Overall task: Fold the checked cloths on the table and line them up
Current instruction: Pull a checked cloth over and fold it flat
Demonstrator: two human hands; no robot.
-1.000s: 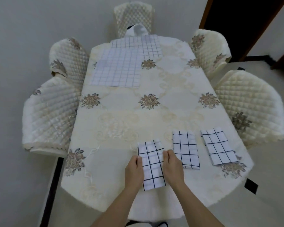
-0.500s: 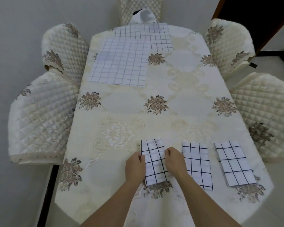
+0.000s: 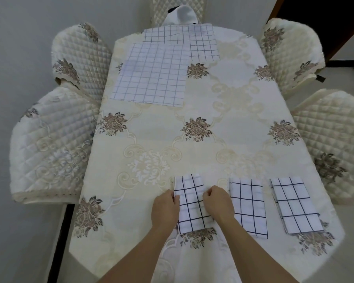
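The table (image 3: 213,144) carries two unfolded checked cloths at its far edge, the nearer unfolded cloth (image 3: 151,76) overlapping the farther unfolded cloth (image 3: 200,41). Along the near edge lie three folded cloths: the right folded cloth (image 3: 294,205), the middle folded cloth (image 3: 247,207), and the left folded cloth (image 3: 190,203). The left hand (image 3: 165,209) and right hand (image 3: 218,203) pinch the left folded cloth's two long sides, fingers curled closed on the fabric.

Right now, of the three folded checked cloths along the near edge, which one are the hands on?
The leftmost folded cloth. The left hand and right hand grip its two long sides; the middle cloth and the rightmost cloth lie untouched.
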